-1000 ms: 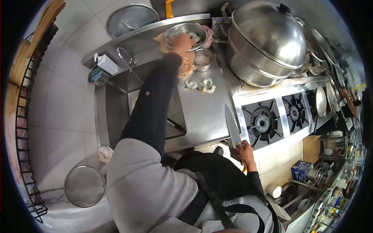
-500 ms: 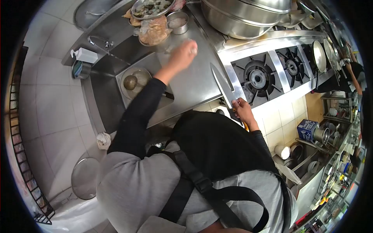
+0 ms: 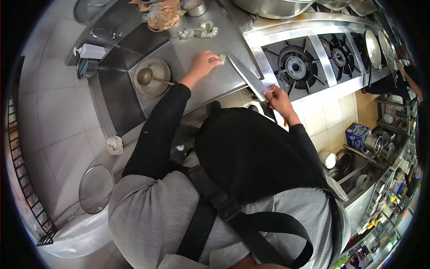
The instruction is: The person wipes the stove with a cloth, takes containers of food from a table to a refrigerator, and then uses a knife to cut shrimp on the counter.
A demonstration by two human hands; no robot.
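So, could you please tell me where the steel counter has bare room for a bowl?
Bare steel counter lies between the left hand and the sink. Also between that hand and the shrimp pieces. The back by the food bag is crowded; the knife borders the right.

So the left hand (image 3: pixel 201 63) is pressed down on the steel counter (image 3: pixel 215 80) with a small pale piece (image 3: pixel 221 57) at its fingertips, and the knife (image 3: pixel 245 76) held by the right hand (image 3: pixel 277 96) lies just right of that piece, blade pointing away from the person. Left of the hand there's a sink (image 3: pixel 116 98) with a bowl (image 3: pixel 152 83) and ladle (image 3: pixel 148 77) in it. Burners (image 3: pixel 293 67) run off to the right, and a few more pieces (image 3: pixel 199 31) sit further back near a heaped dish (image 3: pixel 163 18).
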